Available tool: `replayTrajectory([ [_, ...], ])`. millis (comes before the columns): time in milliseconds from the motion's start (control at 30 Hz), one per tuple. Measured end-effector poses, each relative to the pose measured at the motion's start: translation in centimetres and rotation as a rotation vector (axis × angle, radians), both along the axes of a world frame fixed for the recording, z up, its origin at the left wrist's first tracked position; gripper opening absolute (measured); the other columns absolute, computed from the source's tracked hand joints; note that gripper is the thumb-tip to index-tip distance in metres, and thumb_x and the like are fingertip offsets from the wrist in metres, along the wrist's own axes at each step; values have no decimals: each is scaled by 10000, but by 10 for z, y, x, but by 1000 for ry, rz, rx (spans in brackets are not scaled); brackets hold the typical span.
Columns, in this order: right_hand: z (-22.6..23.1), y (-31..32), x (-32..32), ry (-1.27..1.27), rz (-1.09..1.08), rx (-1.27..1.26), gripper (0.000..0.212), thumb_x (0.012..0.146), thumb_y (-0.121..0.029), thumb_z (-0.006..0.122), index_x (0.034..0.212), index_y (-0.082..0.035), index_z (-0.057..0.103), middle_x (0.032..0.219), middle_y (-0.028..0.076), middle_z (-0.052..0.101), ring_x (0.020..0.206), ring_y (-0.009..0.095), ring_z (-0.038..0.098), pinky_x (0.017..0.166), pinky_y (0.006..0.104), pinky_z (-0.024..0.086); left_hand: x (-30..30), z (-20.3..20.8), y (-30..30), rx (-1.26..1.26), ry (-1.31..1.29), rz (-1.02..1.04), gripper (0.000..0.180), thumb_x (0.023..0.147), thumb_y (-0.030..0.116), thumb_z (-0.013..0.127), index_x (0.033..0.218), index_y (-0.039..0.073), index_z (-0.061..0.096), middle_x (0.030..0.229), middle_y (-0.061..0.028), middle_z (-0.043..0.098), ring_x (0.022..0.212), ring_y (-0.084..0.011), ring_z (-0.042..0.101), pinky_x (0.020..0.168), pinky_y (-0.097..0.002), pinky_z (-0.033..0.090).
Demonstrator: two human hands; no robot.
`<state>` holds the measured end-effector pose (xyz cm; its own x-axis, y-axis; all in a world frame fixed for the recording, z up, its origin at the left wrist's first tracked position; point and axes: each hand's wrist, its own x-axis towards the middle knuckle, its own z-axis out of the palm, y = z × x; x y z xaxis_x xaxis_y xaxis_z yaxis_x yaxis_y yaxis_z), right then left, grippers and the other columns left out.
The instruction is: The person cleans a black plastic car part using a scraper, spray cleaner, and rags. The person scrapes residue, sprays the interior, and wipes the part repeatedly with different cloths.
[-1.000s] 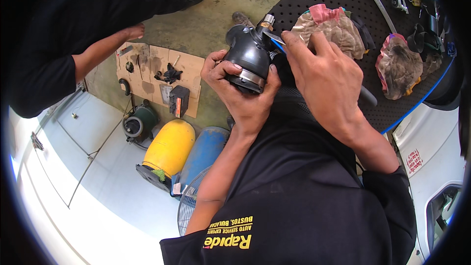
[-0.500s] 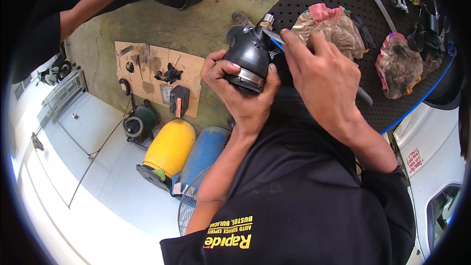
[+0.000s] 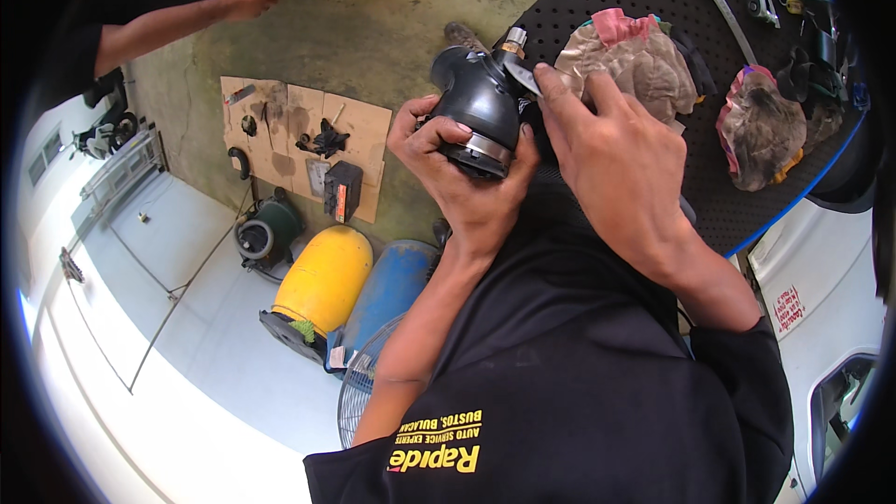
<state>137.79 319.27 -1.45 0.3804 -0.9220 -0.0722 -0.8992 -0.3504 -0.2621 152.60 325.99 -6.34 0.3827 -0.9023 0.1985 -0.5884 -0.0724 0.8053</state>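
My left hand (image 3: 467, 191) grips a black rounded part (image 3: 474, 103) from below, thumb and fingers around its lower end. A silver metal band (image 3: 487, 149) rings that end, and a brass-and-steel fitting (image 3: 514, 42) stands at the top. My right hand (image 3: 623, 168) pinches a grey blade-like tool (image 3: 523, 77), whose tip lies against the part just below the fitting. The tool's handle is hidden by the hand, so its exact kind cannot be made out.
A black perforated table (image 3: 560, 9) holds stained crumpled rags (image 3: 630, 65), a long wrench (image 3: 714, 0) and other tools. Left are cardboard (image 3: 289, 98) with parts, yellow (image 3: 327, 271) and blue drums (image 3: 387, 280), and a fan (image 3: 359, 383). Another person's hand (image 3: 254, 0) shows upper left.
The grey tool has turned in my right hand, and its blue edge no longer shows. Both hands shift slightly. The other person's arm has lowered and their foot moved right.
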Motion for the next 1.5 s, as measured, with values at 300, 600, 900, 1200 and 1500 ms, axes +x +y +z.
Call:
replayTrajectory([
  [300,13,-7,-4,-67,15,116,265,977,-244,728,1231,-198,788,853,64,675,725,277,745,596,404,575,-1,0,2,-48,-130,-57,616,723,68,945,1146,119,500,1305,-196,419,1304,-394,477,1035,-526,445],
  [600,4,-14,-13,-203,-50,152,173,1007,-267,698,1119,-168,784,852,84,722,740,331,754,592,431,586,1,5,-3,3,-64,-27,637,728,92,939,1160,98,470,1283,-194,419,1283,-382,473,1062,-516,423],
  [900,-1,-2,-18,-412,-101,269,202,992,-254,739,1156,-172,825,831,70,707,696,309,727,595,417,558,4,4,-6,31,90,10,640,758,98,899,1178,69,416,1220,-147,410,1278,-357,459,1092,-510,394],
  [1200,-3,7,-11,-363,-71,133,254,975,-213,772,1221,-174,820,809,45,660,613,248,670,545,381,512,3,4,-5,58,172,35,633,776,106,887,1180,73,400,1206,-135,400,1295,-347,444,1110,-506,381],
  [1500,2,5,-11,-237,-15,76,228,941,-252,787,1160,-197,813,807,14,664,670,211,728,543,362,553,2,6,-6,75,157,44,638,773,118,892,1179,72,402,1203,-136,406,1293,-343,444,1110,-497,380],
])
